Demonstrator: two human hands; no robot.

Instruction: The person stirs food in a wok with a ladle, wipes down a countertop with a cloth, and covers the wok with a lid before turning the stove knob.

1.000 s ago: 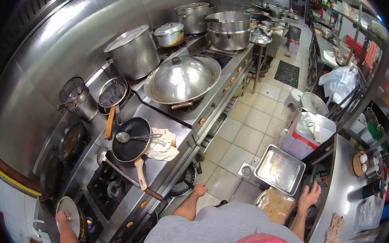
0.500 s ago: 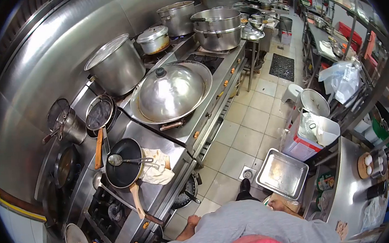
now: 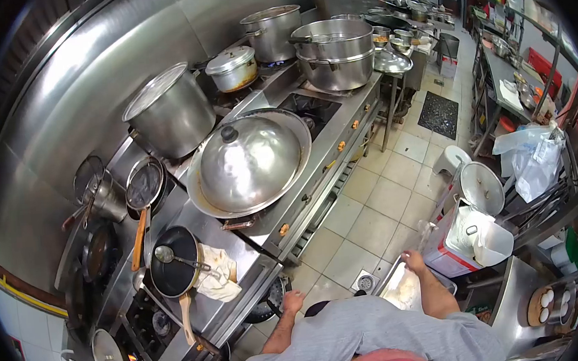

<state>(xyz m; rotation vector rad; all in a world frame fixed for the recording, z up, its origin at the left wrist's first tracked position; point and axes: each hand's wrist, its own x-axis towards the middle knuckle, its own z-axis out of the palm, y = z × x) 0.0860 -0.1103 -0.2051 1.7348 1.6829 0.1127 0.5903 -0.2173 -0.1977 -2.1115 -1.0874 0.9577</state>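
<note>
Tray [image 3: 390,280] is the thing to look at here, and it's found low in the head view, to the right of the drain [image 3: 365,282] and on the near-left side of the tin [image 3: 447,253]. It can't be seen whole: its middle is crossed by the right forearm, and its near part is hidden by the shirt [image 3: 302,342]. So honestly, which way its long axis runs can't be told from what's left showing.

The right hand [image 3: 414,262] is placed right at the tray's far edge, with the fingers seen curled. Whether the rim is actually gripped or just touched can't be told, since the fingertips aren't shown clearly. From that hand, the bulk of the tray is laid out toward the near side, with a bit of it glimpsed to the right past the forearm.

The left hand [image 3: 290,301] is held well apart, off to the left, with the drain sitting between it and the tray. It's seen just beside the pan [image 3: 265,308] below the stove [image 3: 316,182]; contact can't be confirmed. The fingers look half bent and nothing can be made out in them. Nearer hand, then: the right, easily.
</note>
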